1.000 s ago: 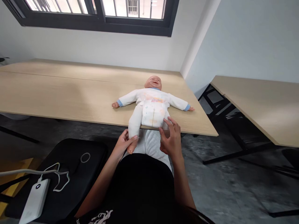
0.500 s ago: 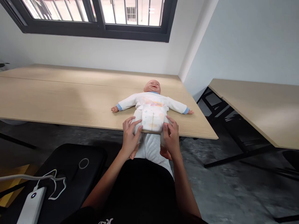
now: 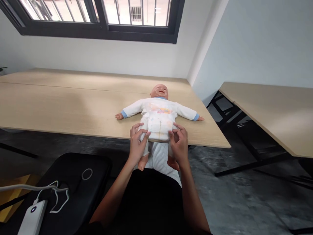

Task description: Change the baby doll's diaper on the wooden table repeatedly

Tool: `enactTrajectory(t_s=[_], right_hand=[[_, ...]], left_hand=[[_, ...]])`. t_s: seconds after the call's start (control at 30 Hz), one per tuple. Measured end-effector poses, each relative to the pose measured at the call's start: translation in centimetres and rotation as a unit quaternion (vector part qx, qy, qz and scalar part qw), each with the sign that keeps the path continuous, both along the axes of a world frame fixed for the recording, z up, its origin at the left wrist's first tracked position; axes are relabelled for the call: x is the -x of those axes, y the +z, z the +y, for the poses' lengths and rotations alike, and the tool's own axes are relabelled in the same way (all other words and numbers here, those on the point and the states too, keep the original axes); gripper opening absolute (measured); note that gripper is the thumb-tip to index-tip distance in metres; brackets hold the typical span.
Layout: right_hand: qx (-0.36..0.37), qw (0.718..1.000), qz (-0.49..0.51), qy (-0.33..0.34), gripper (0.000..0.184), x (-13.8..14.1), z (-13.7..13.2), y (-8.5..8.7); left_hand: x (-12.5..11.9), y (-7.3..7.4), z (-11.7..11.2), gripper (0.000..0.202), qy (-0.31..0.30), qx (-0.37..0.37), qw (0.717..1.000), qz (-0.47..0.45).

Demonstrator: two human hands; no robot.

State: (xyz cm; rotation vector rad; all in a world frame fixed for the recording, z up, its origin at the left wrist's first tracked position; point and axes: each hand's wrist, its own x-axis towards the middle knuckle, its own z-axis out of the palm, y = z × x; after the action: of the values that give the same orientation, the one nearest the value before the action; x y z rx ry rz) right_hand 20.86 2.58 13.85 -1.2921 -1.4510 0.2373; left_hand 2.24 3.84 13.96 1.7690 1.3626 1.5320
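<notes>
A baby doll in a white suit with blue cuffs lies on its back near the front edge of a long wooden table, arms spread, legs hanging over the edge. A white diaper covers its hips. My left hand grips the doll's left thigh and the diaper's lower edge, fingers curled. My right hand pinches the diaper's lower right edge at the other thigh. A white garment hangs between the legs, over my black lap.
A black chair seat at lower left carries a white power bank and a white cable. A second wooden table stands on the right, with black frame legs below. A dark-framed window is above.
My left hand left the doll's foot and rose to its thigh and the diaper edge. My right hand closed from spread fingers onto the diaper's other side. The left foot now shows.
</notes>
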Motion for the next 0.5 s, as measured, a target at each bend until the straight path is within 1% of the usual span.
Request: enactTrajectory(t_s=[0.1, 0.2, 0.3, 0.5], right_hand=[[0.009, 1.0, 0.009, 0.02, 0.021, -0.2, -0.6, 0.1], [0.019, 0.999, -0.01, 0.04, 0.022, -0.4, -1.2, 0.0], [0.023, 0.999, -0.017, 0.034, 0.024, -0.2, -1.5, -0.4], [0.026, 1.0, 0.011, 0.001, 0.022, 0.6, -1.1, -1.2]], left_hand=[[0.5, -0.5, 0.1, 0.022, -0.02, -0.002, 1.0, 0.011], [1.0, -0.9, 0.1, 0.019, -0.042, -0.007, 0.998, 0.047], [1.3, -1.0, 0.0, 0.019, -0.062, -0.009, 0.996, 0.067], [1.4, -0.4, 0.0, 0.02, -0.081, 0.029, 0.996, 0.014]])
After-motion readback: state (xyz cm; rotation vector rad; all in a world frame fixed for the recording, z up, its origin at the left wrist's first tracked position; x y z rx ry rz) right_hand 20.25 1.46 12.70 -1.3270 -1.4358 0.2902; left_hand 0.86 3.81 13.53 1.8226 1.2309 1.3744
